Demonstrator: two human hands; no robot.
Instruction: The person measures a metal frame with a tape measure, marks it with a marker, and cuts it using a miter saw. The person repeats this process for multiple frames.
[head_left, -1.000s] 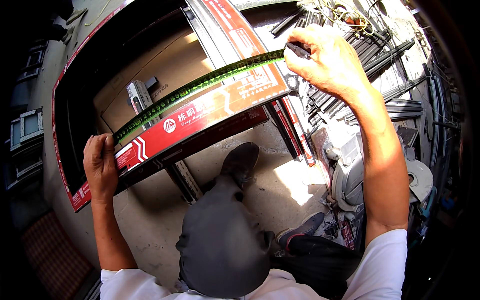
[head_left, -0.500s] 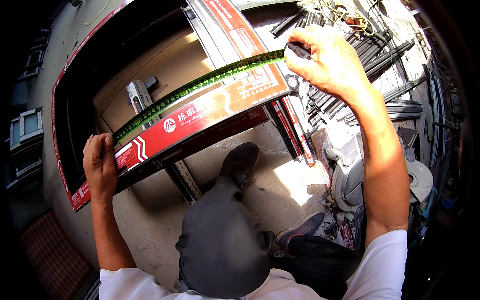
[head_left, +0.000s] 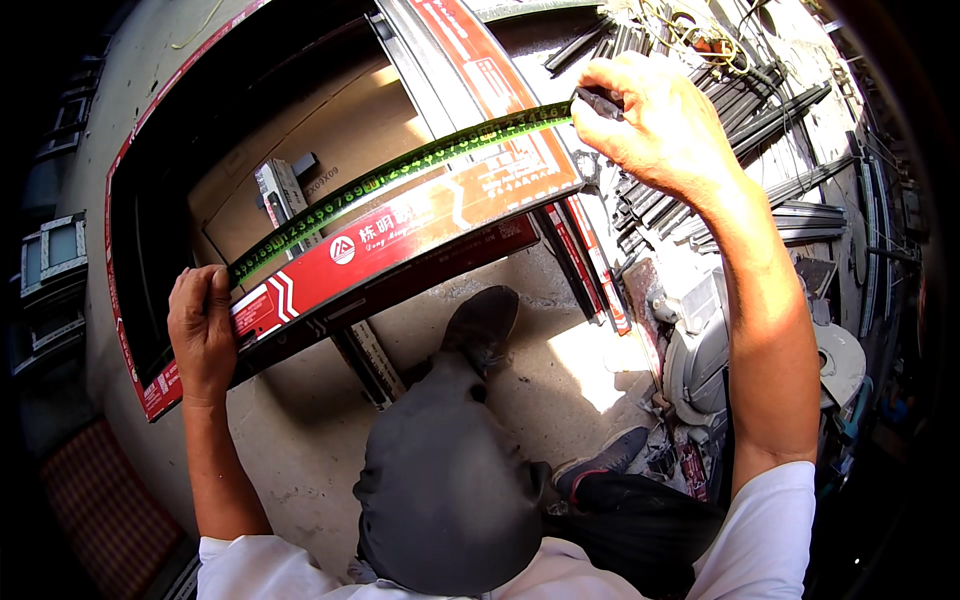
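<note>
A green tape measure (head_left: 345,205) stretches in a slight arc above the near rail of a large frame (head_left: 420,215) covered in red and white film. My left hand (head_left: 203,325) is closed on the tape's left end, at the rail's left part, with thumb against fingers. Over the frame's right corner, my right hand (head_left: 655,125) grips the other end of the tape, where a small dark part (head_left: 600,102) shows between thumb and fingers. Most of that part is hidden in the hand.
Inside the frame lies brown cardboard (head_left: 330,140). Dark metal strips (head_left: 740,125) are heaped at the far right, with a tangled yellow cord above them. A grey machine (head_left: 695,370) stands beside my right forearm. My shoe (head_left: 482,325) rests on the concrete floor below the rail.
</note>
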